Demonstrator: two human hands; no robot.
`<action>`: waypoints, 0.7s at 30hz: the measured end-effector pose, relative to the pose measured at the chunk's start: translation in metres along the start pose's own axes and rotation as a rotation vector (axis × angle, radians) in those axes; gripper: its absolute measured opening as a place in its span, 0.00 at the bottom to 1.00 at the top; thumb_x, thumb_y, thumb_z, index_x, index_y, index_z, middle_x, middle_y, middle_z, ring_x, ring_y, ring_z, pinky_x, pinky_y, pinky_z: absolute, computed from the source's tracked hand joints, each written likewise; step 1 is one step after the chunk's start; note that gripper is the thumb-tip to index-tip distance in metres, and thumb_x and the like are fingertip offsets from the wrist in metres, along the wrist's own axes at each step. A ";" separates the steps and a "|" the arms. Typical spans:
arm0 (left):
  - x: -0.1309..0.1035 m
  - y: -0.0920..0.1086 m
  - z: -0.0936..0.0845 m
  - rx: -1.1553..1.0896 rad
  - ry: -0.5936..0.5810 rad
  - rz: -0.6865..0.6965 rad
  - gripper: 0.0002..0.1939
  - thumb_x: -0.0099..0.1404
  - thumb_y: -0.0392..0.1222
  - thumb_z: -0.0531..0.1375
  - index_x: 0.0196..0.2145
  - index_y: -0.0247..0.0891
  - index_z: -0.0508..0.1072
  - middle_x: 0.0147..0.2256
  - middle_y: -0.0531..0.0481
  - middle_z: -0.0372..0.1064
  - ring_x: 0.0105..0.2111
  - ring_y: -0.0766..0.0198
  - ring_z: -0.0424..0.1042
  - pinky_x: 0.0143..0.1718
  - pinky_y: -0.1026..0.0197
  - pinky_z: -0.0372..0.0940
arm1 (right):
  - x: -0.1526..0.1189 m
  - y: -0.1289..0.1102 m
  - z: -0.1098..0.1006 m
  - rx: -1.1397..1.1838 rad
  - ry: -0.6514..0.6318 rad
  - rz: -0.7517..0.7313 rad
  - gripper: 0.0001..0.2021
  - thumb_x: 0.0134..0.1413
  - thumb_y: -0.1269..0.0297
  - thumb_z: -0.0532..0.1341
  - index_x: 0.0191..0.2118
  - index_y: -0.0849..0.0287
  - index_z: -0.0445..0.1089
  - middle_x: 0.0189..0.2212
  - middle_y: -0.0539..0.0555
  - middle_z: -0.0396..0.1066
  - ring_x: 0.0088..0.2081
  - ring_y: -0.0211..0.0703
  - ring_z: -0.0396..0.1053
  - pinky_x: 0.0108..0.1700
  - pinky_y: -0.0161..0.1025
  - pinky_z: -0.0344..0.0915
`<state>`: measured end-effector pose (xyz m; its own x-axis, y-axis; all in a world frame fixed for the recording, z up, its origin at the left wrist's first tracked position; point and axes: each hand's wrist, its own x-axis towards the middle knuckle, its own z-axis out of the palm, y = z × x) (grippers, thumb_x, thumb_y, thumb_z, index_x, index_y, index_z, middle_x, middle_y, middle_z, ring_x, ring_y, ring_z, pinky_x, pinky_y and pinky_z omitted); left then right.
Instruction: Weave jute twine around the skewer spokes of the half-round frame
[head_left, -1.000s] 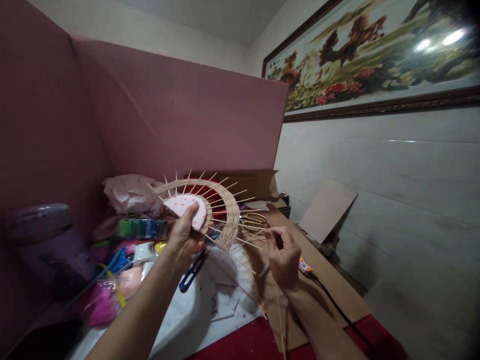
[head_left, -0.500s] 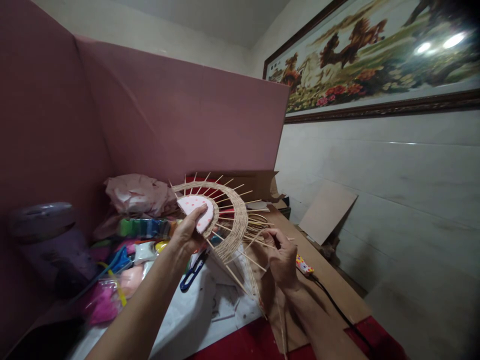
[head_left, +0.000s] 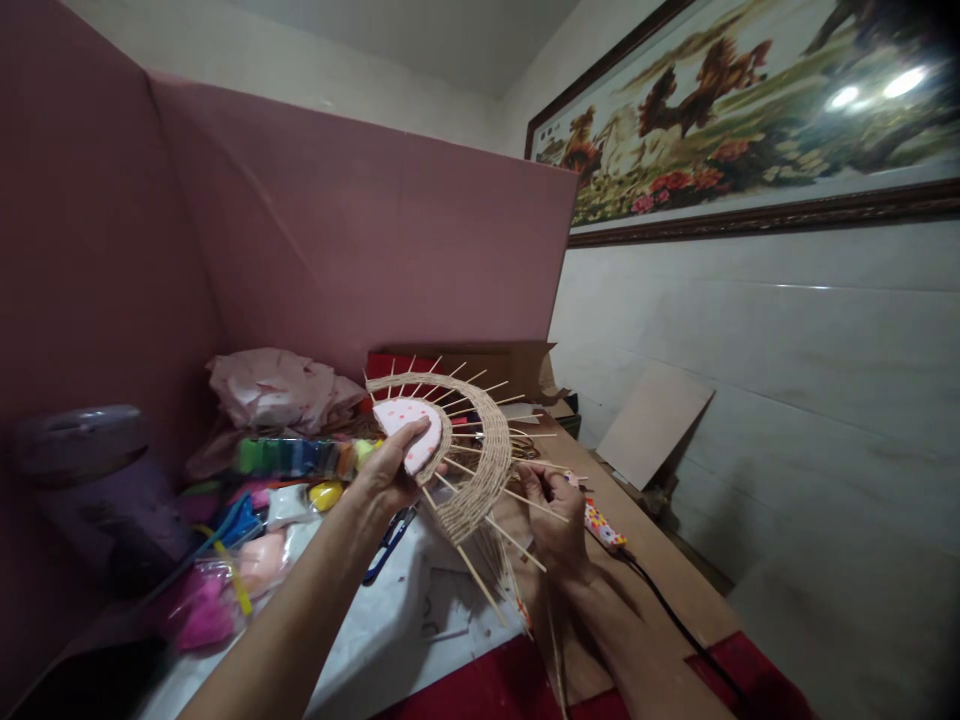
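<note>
A half-round woven piece (head_left: 495, 440) has a wide band of tan twine worked around thin wooden spokes that stick out past its edge. At its middle sits a pink half-disc (head_left: 397, 415) with spots. My left hand (head_left: 391, 468) grips this half-disc, thumb on top and fingers underneath. Close to the band's right edge, my right hand (head_left: 556, 515) is closed in a pinch among the spoke ends. A loose strand of twine (head_left: 556, 650) hangs below that hand; its hold between the fingertips is partly hidden.
Dark-blue-handled scissors (head_left: 386, 550) lie under the woven piece. Bags of coloured clay (head_left: 206, 605) crowd the left side, near a lilac container (head_left: 105, 500). A flower-patterned tool (head_left: 604, 525) with a black cord rests on brown board (head_left: 660, 590) at right.
The woven piece and my left hand have shifted slightly right and down. My right hand's fingers have come in against the band's outer edge, and the loop of strand there has drawn in.
</note>
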<state>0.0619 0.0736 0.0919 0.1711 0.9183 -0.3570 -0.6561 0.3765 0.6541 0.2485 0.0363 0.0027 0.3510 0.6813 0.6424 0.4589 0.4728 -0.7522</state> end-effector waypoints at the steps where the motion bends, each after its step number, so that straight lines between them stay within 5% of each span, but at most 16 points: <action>1: 0.000 0.000 0.000 0.014 -0.002 0.012 0.08 0.52 0.32 0.63 0.32 0.32 0.71 0.18 0.49 0.70 0.14 0.65 0.67 0.13 0.64 0.66 | 0.000 0.000 0.000 0.000 -0.005 -0.005 0.13 0.55 0.57 0.56 0.32 0.61 0.71 0.24 0.51 0.71 0.28 0.40 0.67 0.32 0.35 0.62; 17: 0.010 0.012 -0.013 0.196 -0.046 0.081 0.04 0.55 0.34 0.60 0.29 0.30 0.70 0.19 0.46 0.71 0.14 0.63 0.68 0.13 0.63 0.66 | 0.001 -0.005 -0.005 -0.058 -0.001 -0.045 0.10 0.58 0.60 0.53 0.36 0.60 0.69 0.22 0.48 0.67 0.24 0.38 0.65 0.29 0.34 0.61; 21: 0.006 0.018 -0.014 0.224 -0.062 0.066 0.05 0.56 0.35 0.59 0.31 0.29 0.71 0.21 0.44 0.72 0.17 0.62 0.70 0.14 0.63 0.66 | 0.003 0.000 -0.006 -0.125 0.055 -0.095 0.09 0.58 0.61 0.54 0.37 0.59 0.67 0.29 0.51 0.71 0.29 0.39 0.69 0.33 0.34 0.62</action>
<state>0.0412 0.0838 0.0923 0.1825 0.9450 -0.2715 -0.4892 0.3268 0.8086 0.2540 0.0348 0.0053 0.3439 0.6039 0.7191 0.5886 0.4580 -0.6662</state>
